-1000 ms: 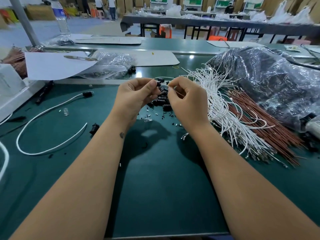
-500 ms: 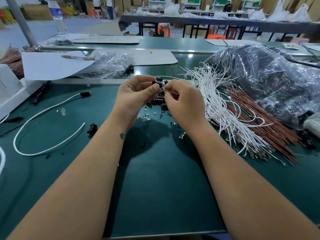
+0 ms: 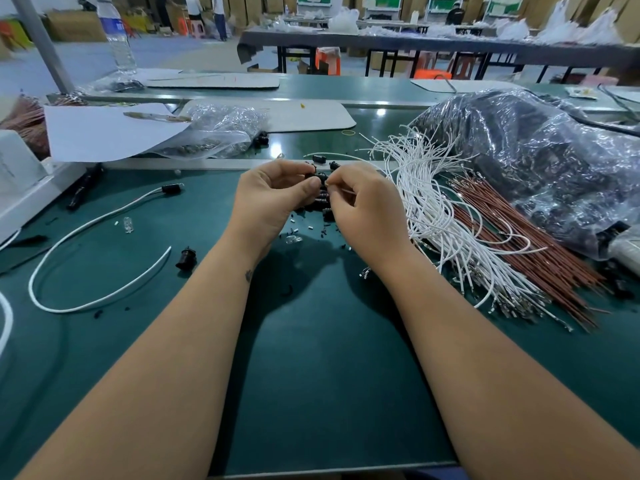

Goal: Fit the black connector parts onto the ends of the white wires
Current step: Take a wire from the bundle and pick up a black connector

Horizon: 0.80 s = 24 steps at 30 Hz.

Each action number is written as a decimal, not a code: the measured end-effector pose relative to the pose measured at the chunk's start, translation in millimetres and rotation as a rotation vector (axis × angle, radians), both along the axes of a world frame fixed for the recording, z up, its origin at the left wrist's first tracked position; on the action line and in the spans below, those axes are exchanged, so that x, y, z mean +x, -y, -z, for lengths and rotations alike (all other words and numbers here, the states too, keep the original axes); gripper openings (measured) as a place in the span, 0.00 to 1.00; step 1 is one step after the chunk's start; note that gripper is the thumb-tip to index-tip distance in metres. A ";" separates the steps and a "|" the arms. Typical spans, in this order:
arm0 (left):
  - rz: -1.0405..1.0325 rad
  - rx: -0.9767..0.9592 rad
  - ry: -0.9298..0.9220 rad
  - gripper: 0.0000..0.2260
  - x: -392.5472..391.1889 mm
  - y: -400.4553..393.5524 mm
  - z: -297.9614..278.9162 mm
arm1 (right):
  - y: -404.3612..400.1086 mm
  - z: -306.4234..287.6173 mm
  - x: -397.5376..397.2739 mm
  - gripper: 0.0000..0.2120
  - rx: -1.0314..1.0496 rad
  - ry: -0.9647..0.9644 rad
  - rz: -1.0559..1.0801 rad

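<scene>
Left hand (image 3: 273,195) pinches a small black connector (image 3: 313,177) — glossy, stubby — while right hand (image 3: 360,206) pinches a thin white wire (image 3: 346,191).

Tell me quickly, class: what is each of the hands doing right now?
Left hand: fingers curled, pinching a small black plastic connector part.
Right hand: fingers curled, pinching the end of a thin white wire.

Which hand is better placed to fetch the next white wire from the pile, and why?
The right hand: the pile of white wires lies just beside it on the right. The left hand, gripping a black connector, would have to cross over.
</scene>
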<state>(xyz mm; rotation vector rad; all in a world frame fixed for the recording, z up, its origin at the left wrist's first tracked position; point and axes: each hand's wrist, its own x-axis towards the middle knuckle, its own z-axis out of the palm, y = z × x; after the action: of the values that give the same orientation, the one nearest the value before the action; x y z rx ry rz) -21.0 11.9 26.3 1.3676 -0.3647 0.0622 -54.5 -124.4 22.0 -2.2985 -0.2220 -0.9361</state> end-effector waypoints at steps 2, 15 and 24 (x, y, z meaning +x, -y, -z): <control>-0.002 0.005 -0.007 0.06 0.5 -0.6 -0.3 | -1.5 -1.5 0.2 0.04 0.019 -0.006 0.001; -0.004 0.024 -0.063 0.07 4.2 -1.6 1.5 | 0.0 -6.0 -1.3 0.03 0.181 0.052 0.024; -0.016 -0.022 -0.047 0.12 4.2 -0.2 0.8 | 6.7 -9.8 -0.6 0.03 0.078 0.039 0.185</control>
<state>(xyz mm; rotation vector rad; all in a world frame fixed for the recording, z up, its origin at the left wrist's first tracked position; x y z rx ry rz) -16.8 12.1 25.5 1.3484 -0.3126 0.0471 -55.1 -131.1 31.8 -2.2581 0.0111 -1.0634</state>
